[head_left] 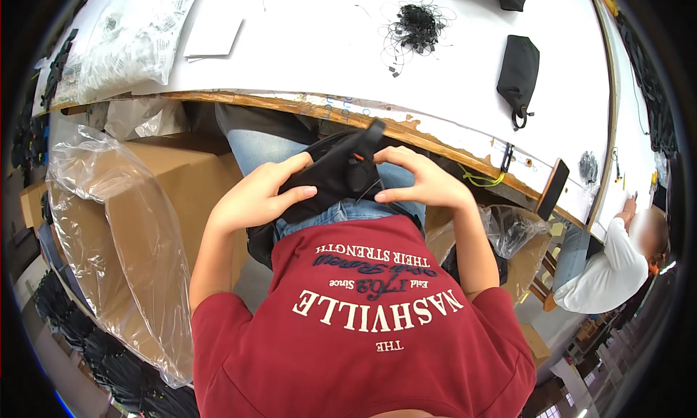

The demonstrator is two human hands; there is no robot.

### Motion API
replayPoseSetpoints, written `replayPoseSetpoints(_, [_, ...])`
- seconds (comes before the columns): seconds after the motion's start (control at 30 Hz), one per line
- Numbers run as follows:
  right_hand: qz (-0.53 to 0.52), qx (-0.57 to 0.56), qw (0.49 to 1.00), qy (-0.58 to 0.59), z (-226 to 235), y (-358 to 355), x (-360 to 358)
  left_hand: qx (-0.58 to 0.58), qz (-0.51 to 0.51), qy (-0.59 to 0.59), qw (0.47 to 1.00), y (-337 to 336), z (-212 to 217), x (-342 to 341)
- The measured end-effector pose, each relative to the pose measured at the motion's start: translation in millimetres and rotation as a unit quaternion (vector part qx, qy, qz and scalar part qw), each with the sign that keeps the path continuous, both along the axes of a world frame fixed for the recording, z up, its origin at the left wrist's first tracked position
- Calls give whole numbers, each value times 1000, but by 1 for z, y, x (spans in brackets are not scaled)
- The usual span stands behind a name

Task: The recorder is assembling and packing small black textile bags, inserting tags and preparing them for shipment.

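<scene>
Over my lap, just below the table edge, I have a black fabric pouch with a strap loop at its upper end and a small orange mark near it. My left hand grips the pouch's left side, thumb on top and fingers partly behind the fabric. On the other side, my right hand holds it near the strap end, fingers and thumb curved round it. A thin dark cord hangs close to my right thumb. A similar black pouch with a looped strap lies on the table to the right.
The white table has a worn wooden front edge. It bears a tangle of black strings, white sheets and a clear plastic bag. A plastic-covered cardboard box stands at my left. Another person sits at far right.
</scene>
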State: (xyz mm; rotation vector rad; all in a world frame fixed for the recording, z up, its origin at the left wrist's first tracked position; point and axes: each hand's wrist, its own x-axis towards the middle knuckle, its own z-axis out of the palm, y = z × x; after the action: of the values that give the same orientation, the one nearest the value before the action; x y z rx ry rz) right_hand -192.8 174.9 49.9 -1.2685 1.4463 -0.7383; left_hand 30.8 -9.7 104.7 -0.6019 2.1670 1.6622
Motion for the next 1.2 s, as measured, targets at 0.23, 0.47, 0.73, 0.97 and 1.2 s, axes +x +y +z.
replayPoseSetpoints(0.23, [-144,1,990,-4,-11,5,5,222,8,22,975,11,-21,5])
replayPoseSetpoints(0.47, [-141,37,879,-454,21,35,-53,414,19,-65,908,-6,-47,16])
replayPoseSetpoints(0.73, [-311,-198,720,-587,-14,29,-28,422,21,-50,905,-2,-38,7])
replayPoseSetpoints(0.97, [-447,56,588,-672,-15,-27,12,453,-101,-43,885,1,-34,6])
replayPoseSetpoints(1.2, [-276,80,646,-707,9,-20,40,432,-163,-34,886,4,-29,-8])
